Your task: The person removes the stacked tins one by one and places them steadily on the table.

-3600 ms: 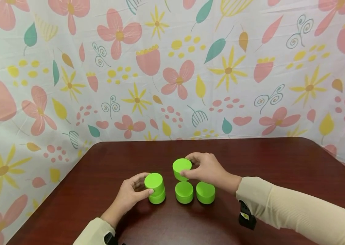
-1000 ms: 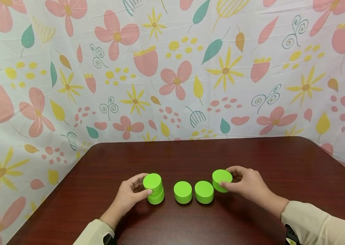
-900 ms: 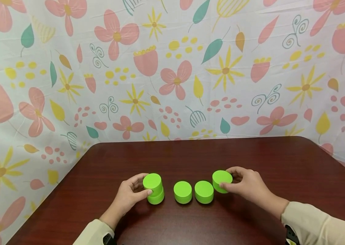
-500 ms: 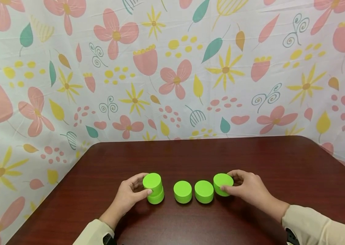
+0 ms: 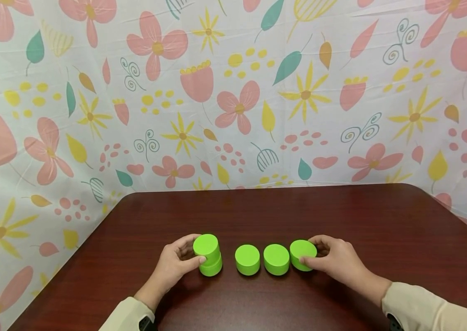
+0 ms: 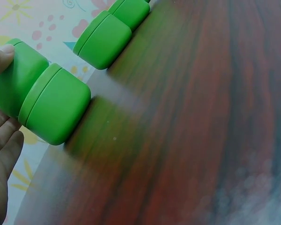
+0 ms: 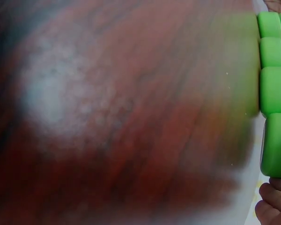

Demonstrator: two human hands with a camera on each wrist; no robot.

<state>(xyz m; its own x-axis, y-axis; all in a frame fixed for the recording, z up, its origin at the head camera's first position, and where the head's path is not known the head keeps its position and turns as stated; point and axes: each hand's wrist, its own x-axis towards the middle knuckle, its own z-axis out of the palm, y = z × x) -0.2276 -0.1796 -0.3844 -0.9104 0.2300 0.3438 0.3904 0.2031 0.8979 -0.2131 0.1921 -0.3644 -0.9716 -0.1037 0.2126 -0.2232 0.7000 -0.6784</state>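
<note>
Several small round lidded green jars stand in a row on the table. At the left end, one jar sits on another jar, slightly offset. My left hand grips the upper one between thumb and fingers; the left wrist view shows a lid seam on the lower jar. Two jars, the middle one and its right neighbour, stand untouched and close together. At the right end my right hand holds a jar upright by its sides, low over the table and right beside that neighbour.
The dark red-brown wooden table has a glossy top. Behind it hangs a white cloth printed with flowers and leaves. Black bands show at both cuffs.
My right hand has carried its jar from behind the middle jars to the right end of the row, then lowered it toward the table. My left hand keeps its grip on the stack.
</note>
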